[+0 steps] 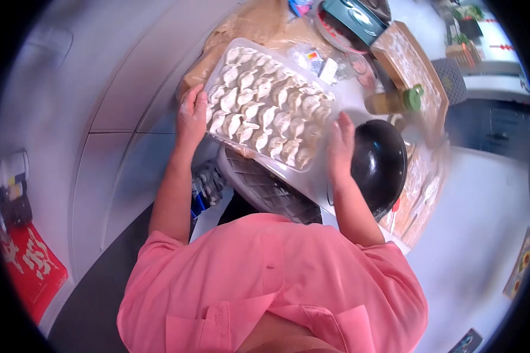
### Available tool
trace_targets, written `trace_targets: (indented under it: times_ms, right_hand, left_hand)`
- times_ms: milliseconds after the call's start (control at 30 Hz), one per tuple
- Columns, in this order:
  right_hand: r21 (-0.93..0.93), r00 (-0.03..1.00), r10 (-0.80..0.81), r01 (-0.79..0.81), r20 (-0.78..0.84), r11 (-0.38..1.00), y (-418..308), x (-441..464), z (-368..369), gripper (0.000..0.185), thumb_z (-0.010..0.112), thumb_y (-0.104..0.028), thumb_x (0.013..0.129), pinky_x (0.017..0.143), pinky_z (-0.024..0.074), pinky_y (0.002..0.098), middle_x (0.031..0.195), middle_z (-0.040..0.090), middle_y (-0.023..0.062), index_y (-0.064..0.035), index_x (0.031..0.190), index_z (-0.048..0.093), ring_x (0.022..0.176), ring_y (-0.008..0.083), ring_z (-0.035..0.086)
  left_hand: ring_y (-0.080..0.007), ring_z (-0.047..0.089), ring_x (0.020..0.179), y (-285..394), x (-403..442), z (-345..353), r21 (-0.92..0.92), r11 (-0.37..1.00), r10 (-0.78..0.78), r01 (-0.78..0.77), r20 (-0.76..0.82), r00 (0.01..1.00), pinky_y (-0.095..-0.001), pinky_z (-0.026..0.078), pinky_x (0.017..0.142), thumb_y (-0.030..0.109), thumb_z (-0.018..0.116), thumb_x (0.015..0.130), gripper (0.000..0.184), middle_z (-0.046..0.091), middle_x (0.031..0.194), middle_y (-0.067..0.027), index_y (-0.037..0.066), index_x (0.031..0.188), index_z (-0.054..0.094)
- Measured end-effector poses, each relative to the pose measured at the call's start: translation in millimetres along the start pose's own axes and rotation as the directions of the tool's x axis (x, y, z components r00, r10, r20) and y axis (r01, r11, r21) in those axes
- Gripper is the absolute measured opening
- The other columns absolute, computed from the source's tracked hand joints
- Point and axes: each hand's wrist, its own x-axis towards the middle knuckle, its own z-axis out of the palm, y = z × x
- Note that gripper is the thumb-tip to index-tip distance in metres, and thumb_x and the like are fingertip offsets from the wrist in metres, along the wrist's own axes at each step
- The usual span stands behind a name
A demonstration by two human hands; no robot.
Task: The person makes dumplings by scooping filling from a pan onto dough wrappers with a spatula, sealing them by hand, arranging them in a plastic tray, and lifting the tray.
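A pale translucent tray is filled with rows of white, floury dumplings. My left hand grips the tray's left edge, its fingers wrapped round the rim. On the opposite side, my right hand is against the tray's right edge, its fingers pointing away from me and lightly floured. The tray is tilted in view, its near right corner over the white table edge. Just right of my right hand is a large black wok.
Behind the wok lies a bottle with a green lid. A floured wooden board leans at the back right, near a teal box. Brown paper lies behind the tray. A quilted stool is below the table edge.
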Motion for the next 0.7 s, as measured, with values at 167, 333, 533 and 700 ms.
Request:
trace_targets:
  times_ms: [167, 333, 533, 700]
  right_hand:
    - [0.356, 0.908, 0.394, -0.418, 0.14, 0.836, 6.9, -24.1, 15.3, 0.053, 0.043, -0.023, 0.094, 0.1, 0.0319, 0.032, 0.137, 0.037, 0.017, -0.0037, 0.14, 0.024, 0.122, 0.0224, 0.039]
    - [0.471, 0.873, 0.479, -0.462, 0.09, 0.752, 10.9, -22.3, 20.0, 0.056, 0.047, -0.024, 0.093, 0.097, 0.0354, 0.0323, 0.132, 0.042, 0.0161, -0.0009, 0.139, 0.025, 0.117, 0.0223, 0.044]
    - [0.662, 0.82, 0.563, -0.479, 0.104, 0.576, 9.9, -23.9, 21.3, 0.046, 0.052, -0.026, 0.092, 0.09, 0.0382, 0.0284, 0.118, 0.054, 0.0107, 0.0016, 0.127, 0.045, 0.107, 0.0161, 0.048]
    - [0.764, 0.835, 0.541, -0.413, 0.101, 0.496, 14.7, -24.4, 28.9, 0.041, 0.055, -0.023, 0.091, 0.087, 0.0391, 0.028, 0.109, 0.058, 0.0086, 0.0023, 0.122, 0.049, 0.098, 0.0144, 0.051]
  left_hand:
    - [-0.0305, 0.059, 0.097, -3.3, 28.5, 7.1, 0.114, 0.993, -0.028, 0.01, 0.151, 0.988, -0.0351, 0.045, 0.084, 0.031, 0.044, 0.094, 0.038, 0.062, 0.104, -0.0179, 0.002, 0.115, 0.056]
    - [-0.0314, 0.06, 0.097, -20.0, 44.0, 12.0, 0.238, 0.971, -0.018, -0.022, 0.164, 0.986, -0.0367, 0.045, 0.083, 0.032, 0.043, 0.093, 0.037, 0.063, 0.103, -0.0184, 0.007, 0.116, 0.058]
    - [-0.0328, 0.058, 0.101, -21.2, 44.3, 11.0, 0.291, 0.957, -0.053, -0.001, 0.179, 0.982, -0.0368, 0.043, 0.086, 0.032, 0.041, 0.094, 0.041, 0.062, 0.107, -0.0199, 0.0, 0.115, 0.057]
    - [-0.0215, 0.055, 0.105, -13.1, 54.4, 5.5, 0.02, 0.965, -0.252, 0.26, 0.325, 0.911, -0.0321, 0.041, 0.09, 0.031, 0.042, 0.096, 0.042, 0.058, 0.113, -0.0133, 0.0, 0.122, 0.05]
